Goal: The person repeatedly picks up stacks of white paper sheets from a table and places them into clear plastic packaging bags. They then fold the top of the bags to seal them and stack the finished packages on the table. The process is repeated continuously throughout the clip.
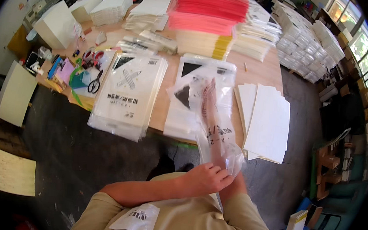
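Head view, only cam I've got. My right hand (208, 100) is shoved inside a clear bag (212, 117), arm running up the sleeve, fingers flat and stretched toward the far end. So the hand's open, spread inside the film, not gripping. Left hand (206, 178) sits at the bag's mouth near my chest, fingers curled and pinching the film edge, closed on the bag. Bag's long axis runs from my body out over the table (265, 72), tilted a bit left at the top. Left hand is the nearer one to the opening; right is deep in, w/ the tip over the middle stack.

Packages: left stack (128, 96) of clear-wrapped white packs, tall rectangles, a crossed-pencil drawing and black print on top, barcode at upper right corner. Middle stack (189, 111) under the bag, same kind, black patch at the top. To the right, bare white sheets (267, 121), two overlapping piles, near the bag but apart from it. Bag itself has black print abt midway, can't read it thru the crinkle, prob a label.

Far side: pink stack (207, 6) on top of a cream-yellow stack (204, 45), white bundles in rows beyond. Scissors (94, 83) and tape rolls (93, 55) at far left. A white label patch (136, 219) on my shirt, low in frame.
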`<state>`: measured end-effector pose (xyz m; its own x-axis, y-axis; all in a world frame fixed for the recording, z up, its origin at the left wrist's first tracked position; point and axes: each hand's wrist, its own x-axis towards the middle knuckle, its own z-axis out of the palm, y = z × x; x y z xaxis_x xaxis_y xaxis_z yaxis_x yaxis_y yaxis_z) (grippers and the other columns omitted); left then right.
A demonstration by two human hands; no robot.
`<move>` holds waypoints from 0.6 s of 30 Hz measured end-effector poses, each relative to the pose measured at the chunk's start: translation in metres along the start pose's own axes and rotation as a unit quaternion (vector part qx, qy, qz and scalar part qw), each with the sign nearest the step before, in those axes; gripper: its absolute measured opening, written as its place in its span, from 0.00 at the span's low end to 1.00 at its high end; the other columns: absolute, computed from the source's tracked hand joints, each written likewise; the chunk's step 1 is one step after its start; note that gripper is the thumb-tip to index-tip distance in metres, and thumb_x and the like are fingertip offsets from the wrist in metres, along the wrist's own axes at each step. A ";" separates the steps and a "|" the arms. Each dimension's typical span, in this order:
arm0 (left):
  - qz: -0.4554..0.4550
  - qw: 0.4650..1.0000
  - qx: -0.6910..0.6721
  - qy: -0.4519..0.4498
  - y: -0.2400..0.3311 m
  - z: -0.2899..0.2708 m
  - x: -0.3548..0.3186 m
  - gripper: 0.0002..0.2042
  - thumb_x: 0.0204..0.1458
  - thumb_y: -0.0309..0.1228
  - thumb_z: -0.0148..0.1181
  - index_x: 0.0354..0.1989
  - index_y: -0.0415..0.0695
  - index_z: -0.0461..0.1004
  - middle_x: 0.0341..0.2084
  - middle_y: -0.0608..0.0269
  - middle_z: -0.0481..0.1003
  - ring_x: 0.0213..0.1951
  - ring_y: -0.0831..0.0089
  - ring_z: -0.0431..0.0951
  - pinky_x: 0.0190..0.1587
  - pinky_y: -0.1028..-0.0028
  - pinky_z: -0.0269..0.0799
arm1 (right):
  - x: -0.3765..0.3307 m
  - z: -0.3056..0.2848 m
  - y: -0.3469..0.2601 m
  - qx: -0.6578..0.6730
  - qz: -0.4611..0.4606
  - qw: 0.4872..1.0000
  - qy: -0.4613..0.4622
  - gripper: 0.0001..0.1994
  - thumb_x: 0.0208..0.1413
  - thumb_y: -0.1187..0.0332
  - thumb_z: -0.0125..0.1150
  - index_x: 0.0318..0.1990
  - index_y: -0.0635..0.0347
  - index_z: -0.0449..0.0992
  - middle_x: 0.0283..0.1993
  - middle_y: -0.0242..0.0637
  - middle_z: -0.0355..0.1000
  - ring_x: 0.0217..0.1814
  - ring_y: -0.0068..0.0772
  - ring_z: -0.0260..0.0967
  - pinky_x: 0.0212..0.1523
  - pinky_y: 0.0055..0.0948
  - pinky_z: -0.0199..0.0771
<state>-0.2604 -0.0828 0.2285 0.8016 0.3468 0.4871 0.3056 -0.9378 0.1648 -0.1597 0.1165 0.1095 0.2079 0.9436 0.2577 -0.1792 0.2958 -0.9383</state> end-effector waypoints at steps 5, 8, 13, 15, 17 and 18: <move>-0.025 0.986 -0.149 0.066 -0.027 -0.029 -0.011 0.13 0.50 0.36 0.63 0.42 0.44 0.75 0.31 0.65 0.75 0.33 0.69 0.78 0.37 0.71 0.74 | 0.023 0.016 0.007 -0.004 0.008 1.000 0.020 0.38 0.57 0.81 0.54 0.72 0.60 0.42 0.64 0.43 0.62 0.65 0.36 0.62 0.62 0.34 0.65; -0.166 0.950 -0.231 0.131 -0.093 -0.008 -0.060 0.24 0.54 0.46 0.63 0.53 0.44 0.71 0.46 0.58 0.77 0.47 0.62 0.77 0.50 0.64 0.73 | 0.033 0.022 0.011 0.018 0.024 0.999 0.029 0.39 0.56 0.81 0.55 0.72 0.60 0.42 0.64 0.43 0.63 0.64 0.36 0.63 0.62 0.34 0.65; -0.594 0.538 -0.552 0.230 -0.209 0.064 -0.079 0.34 0.58 0.58 0.55 0.62 0.44 0.60 0.56 0.62 0.68 0.56 0.68 0.69 0.56 0.60 0.66 | 0.044 0.047 0.023 0.235 0.100 0.967 -0.005 0.35 0.69 0.63 0.45 0.75 0.54 0.33 0.73 0.45 0.51 0.72 0.37 0.53 0.70 0.37 0.53; -0.605 0.433 -0.626 0.233 -0.241 0.067 -0.050 0.34 0.58 0.60 0.51 0.62 0.44 0.61 0.54 0.64 0.69 0.55 0.69 0.69 0.53 0.60 0.67 | 0.048 0.052 0.033 0.219 0.098 0.971 -0.003 0.33 0.71 0.56 0.38 0.75 0.54 0.32 0.75 0.45 0.48 0.73 0.37 0.51 0.72 0.37 0.49; -0.616 0.381 -0.651 0.228 -0.278 0.089 -0.041 0.30 0.60 0.60 0.49 0.59 0.48 0.65 0.46 0.70 0.69 0.46 0.75 0.69 0.44 0.64 0.68 | 0.051 0.060 0.042 0.101 0.083 0.991 -0.036 0.32 0.72 0.50 0.32 0.75 0.54 0.34 0.76 0.45 0.45 0.74 0.39 0.50 0.72 0.37 0.48; -0.616 0.409 -0.625 0.250 -0.295 0.110 -0.042 0.29 0.63 0.57 0.45 0.60 0.46 0.65 0.48 0.66 0.71 0.47 0.73 0.71 0.46 0.63 0.69 | 0.052 0.059 0.049 0.051 0.091 0.994 -0.043 0.31 0.72 0.52 0.32 0.76 0.51 0.33 0.76 0.45 0.48 0.75 0.44 0.49 0.73 0.43 0.46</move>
<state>-0.3279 0.1809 0.0653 0.1347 0.8154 -0.5630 -0.4321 0.5597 0.7071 -0.2147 0.1893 0.0904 0.0809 0.9908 0.1083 -0.3037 0.1280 -0.9441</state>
